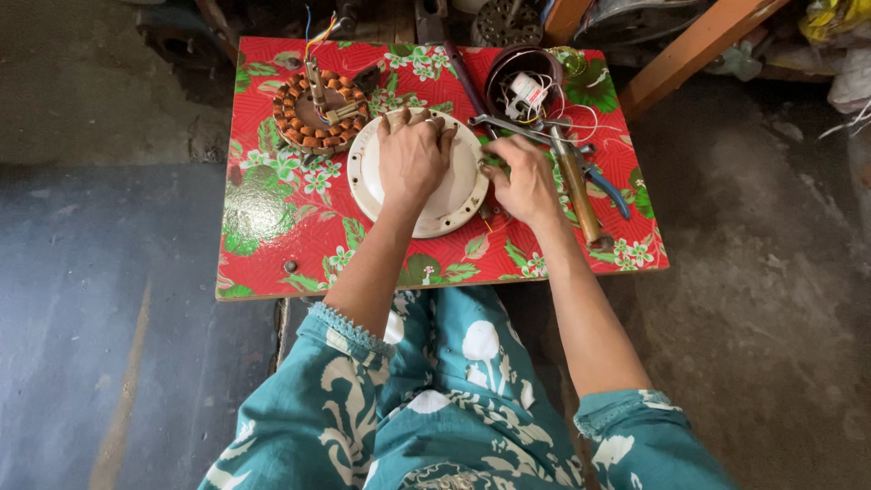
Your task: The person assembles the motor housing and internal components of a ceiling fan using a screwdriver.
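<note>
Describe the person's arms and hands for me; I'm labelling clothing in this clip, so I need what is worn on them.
Both forearms are bare. Loose teal sleeves with a white leaf-and-flower print end at the elbows; the left cuff has a scalloped trim. The left hand seems to wear a ring on one finger, too small to tell more. The right hand shows no jewellery.

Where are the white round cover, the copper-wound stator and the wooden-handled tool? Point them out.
white round cover (451, 201), head view, bare lower right rim.
copper-wound stator (299, 130), head view, coils on its lower left ring.
wooden-handled tool (578, 192), head view, middle of the handle.
</note>
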